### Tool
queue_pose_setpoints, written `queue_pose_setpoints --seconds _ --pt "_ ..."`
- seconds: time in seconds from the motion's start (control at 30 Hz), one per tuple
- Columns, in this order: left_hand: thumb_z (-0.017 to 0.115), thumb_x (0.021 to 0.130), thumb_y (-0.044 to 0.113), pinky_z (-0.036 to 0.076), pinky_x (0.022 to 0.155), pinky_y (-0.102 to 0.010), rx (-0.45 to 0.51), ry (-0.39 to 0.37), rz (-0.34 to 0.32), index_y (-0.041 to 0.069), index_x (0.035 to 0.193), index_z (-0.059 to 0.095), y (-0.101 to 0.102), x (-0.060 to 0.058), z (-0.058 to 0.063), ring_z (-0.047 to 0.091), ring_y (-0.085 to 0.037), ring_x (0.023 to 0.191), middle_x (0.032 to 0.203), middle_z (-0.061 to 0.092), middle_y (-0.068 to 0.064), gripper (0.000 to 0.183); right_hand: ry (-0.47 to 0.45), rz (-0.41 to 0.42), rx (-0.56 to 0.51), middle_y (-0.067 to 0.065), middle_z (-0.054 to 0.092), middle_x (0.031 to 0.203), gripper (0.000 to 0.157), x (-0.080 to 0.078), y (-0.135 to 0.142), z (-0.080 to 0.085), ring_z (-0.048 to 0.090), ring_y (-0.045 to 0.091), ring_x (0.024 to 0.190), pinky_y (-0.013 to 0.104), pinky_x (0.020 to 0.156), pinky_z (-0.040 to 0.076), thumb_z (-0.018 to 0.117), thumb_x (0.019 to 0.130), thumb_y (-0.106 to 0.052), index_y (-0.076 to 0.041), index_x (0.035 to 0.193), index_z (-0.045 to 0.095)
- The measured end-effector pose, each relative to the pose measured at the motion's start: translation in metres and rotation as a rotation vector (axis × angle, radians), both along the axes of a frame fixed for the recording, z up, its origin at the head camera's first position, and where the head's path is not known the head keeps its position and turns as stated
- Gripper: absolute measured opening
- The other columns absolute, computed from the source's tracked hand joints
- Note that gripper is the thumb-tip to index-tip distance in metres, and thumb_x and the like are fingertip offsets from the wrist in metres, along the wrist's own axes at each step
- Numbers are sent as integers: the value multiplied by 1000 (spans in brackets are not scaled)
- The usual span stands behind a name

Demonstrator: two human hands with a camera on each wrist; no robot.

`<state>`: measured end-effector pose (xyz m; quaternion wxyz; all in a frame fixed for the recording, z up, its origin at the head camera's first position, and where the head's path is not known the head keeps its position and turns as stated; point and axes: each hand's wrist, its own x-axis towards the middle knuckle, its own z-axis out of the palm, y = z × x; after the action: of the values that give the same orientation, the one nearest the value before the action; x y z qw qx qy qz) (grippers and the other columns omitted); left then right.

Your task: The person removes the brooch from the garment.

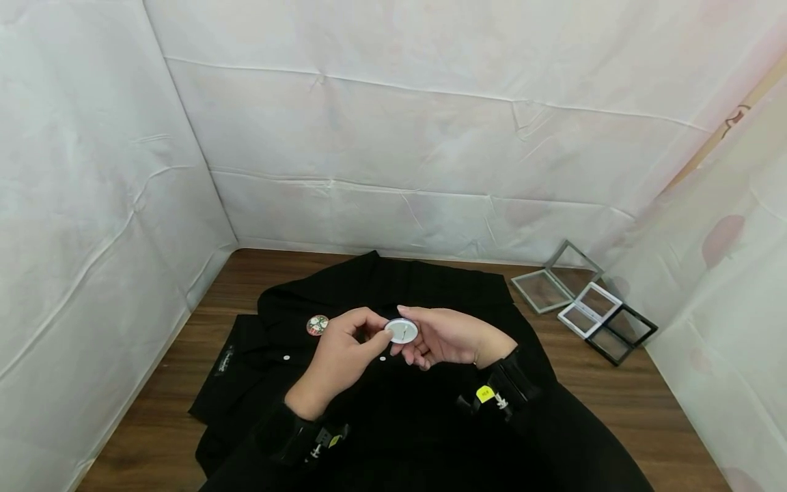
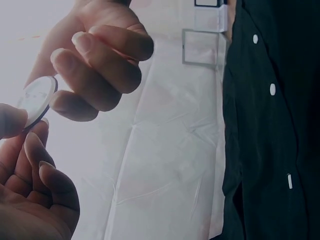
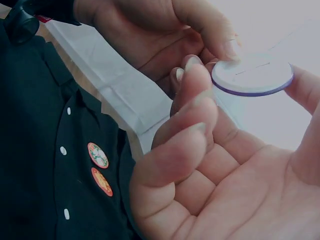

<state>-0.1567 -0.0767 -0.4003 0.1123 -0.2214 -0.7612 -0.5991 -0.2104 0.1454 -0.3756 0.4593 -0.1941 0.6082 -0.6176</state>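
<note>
A round pin badge (image 1: 402, 332) is held up over a black button-front shirt (image 1: 443, 280), its white back and thin pin facing up. My left hand (image 1: 344, 352) pinches its near-left edge, thumb on the white back. My right hand (image 1: 451, 333) holds the opposite edge between thumb and fingertips, the other fingers loosely curled beneath. In the right wrist view the badge (image 3: 252, 77) shows a purple rim. Two picture badges, one red-rimmed (image 3: 98, 155) and one orange (image 3: 102, 181), sit on the shirt; the head view shows only one.
The shirt lies spread on a wooden table (image 1: 670, 424), its collar label (image 1: 225, 360) at the left. Folding square mirrors or frames in grey (image 1: 541, 290), white (image 1: 578, 320) and black (image 1: 609, 345) lie at the right. White cloth walls (image 1: 393, 137) stand behind and beside the table.
</note>
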Motion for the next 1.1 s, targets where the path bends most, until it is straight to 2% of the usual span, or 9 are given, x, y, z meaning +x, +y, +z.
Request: queue_pose_setpoints --seconds 0.37,0.53,0.77,1.0,1.1 --pt "76 93 3 50 56 -30 -8 7 -14 16 89 76 0 0 1 60 -15 65 82 69 5 14 6 1 -16 3 66 80 55 -3 -2 8 56 12 67 25 61 46 51 107 -49 1 109 72" --pt "77 92 3 50 59 -28 -18 6 -7 16 89 77 -1 0 1 60 -16 67 83 69 5 14 52 -6 0 3 66 81 52 -4 -2 9 56 13 67 26 61 45 54 106 -48 1 110 70" --pt "77 92 4 51 64 -30 -34 -6 -2 18 91 78 -2 0 0 61 -16 72 85 69 6 14 105 8 21 2 66 81 56 -4 -2 8 57 14 70 26 62 45 54 105 -45 8 117 70" --pt "74 96 11 51 68 -29 -67 -12 4 17 97 78 -6 -1 -2 61 -17 76 88 68 6 7 74 -15 -3 1 65 81 55 -4 -1 6 56 13 69 25 61 45 53 106 -47 5 116 69" --pt "72 98 14 52 69 -30 -124 -4 25 18 101 77 -9 -1 -5 60 -15 78 90 67 8 7 72 -47 -8 1 64 81 57 -4 0 4 56 12 69 25 61 45 52 106 -47 7 115 67"
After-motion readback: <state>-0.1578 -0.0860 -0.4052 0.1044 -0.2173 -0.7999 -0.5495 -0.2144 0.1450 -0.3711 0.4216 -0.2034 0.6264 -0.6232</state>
